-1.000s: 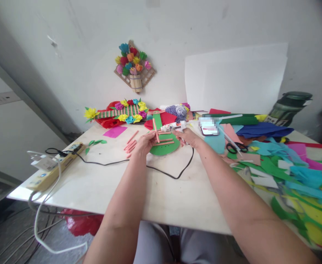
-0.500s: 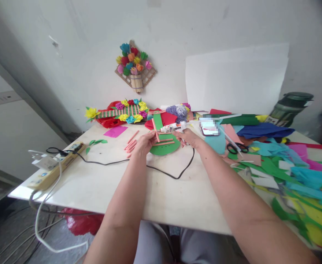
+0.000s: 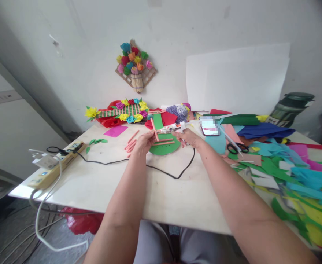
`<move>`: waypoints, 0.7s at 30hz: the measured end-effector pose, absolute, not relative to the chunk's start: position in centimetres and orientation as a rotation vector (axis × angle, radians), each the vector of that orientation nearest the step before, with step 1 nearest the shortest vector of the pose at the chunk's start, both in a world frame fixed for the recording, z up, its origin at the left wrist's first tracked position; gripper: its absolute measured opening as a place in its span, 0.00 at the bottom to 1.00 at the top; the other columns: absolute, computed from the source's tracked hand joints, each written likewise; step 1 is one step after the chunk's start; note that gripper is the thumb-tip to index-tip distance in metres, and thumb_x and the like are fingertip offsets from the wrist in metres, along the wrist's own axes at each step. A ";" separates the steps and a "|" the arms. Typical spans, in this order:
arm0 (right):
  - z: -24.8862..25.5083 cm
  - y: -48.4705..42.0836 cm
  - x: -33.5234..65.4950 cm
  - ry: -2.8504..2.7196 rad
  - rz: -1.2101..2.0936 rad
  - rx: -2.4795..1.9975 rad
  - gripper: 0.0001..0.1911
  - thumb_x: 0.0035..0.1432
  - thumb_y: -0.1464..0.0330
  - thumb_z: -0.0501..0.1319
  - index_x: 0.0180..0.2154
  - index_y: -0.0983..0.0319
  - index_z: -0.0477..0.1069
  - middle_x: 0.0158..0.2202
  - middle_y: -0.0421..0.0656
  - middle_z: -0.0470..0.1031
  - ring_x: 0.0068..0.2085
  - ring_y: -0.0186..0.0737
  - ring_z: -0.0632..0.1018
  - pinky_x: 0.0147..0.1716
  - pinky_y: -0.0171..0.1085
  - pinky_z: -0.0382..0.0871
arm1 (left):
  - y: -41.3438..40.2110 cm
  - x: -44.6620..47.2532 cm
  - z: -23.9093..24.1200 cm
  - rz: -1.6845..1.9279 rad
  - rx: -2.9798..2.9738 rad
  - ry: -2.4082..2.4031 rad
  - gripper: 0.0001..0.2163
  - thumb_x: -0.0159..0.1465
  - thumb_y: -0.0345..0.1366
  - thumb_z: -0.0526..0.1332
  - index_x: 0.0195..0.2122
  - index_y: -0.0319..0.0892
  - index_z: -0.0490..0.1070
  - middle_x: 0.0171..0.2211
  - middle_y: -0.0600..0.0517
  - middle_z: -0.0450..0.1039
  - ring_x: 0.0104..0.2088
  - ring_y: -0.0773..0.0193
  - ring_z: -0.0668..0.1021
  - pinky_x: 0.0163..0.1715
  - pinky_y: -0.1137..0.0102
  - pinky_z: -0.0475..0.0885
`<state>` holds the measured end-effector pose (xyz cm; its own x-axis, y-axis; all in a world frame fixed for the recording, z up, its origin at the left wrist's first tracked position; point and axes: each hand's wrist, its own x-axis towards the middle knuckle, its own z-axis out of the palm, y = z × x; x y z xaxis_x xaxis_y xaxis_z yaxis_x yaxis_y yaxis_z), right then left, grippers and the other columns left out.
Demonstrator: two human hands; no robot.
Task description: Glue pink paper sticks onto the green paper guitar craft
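Holding pink stick (image 3: 154, 128) and glue gun (image 3: 183, 126)

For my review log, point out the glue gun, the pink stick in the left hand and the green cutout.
Glue gun (image 3: 183, 126): head view, its white body.
Pink stick (image 3: 154, 127): head view, midway along it.
Green cutout (image 3: 165, 149): head view, bare rounded part.

readable text: none | bottle label (image 3: 273, 121): too small | phone screen (image 3: 210, 131): pixelated
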<state>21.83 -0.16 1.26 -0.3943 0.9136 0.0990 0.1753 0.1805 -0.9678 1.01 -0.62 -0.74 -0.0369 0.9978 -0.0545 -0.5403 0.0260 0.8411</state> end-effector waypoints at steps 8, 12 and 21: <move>1.2 0.0 21.8 -1.761 1.271 -1.032 0.24 0.42 0.52 0.65 0.17 0.63 0.60 0.12 0.35 0.61 0.10 0.26 0.61 0.10 0.31 0.62 | -0.7 0.9 -0.5 1.429 0.709 0.834 0.05 0.57 0.25 0.57 0.27 0.34 0.71 0.21 0.53 0.72 0.23 0.71 0.74 0.26 0.76 0.72; 1.1 0.1 21.8 -1.759 1.282 -1.037 0.23 0.42 0.52 0.65 0.17 0.63 0.60 0.13 0.35 0.61 0.10 0.26 0.61 0.10 0.32 0.63 | -0.5 0.7 -0.7 1.442 0.707 0.812 0.05 0.57 0.25 0.57 0.27 0.33 0.71 0.21 0.52 0.72 0.22 0.70 0.74 0.24 0.75 0.72; 1.1 0.0 21.8 -1.770 1.264 -1.057 0.23 0.42 0.52 0.65 0.18 0.64 0.61 0.13 0.34 0.61 0.10 0.26 0.61 0.11 0.31 0.63 | -0.3 0.5 -0.8 1.464 0.721 0.803 0.05 0.56 0.25 0.57 0.27 0.33 0.72 0.21 0.51 0.71 0.22 0.69 0.74 0.23 0.74 0.72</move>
<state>21.77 -0.04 1.09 -0.4158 0.9055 0.0848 0.2137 0.1879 -0.9586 0.50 -0.31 -0.84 -0.0499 0.9983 -0.0302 -0.5622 -0.0031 0.8270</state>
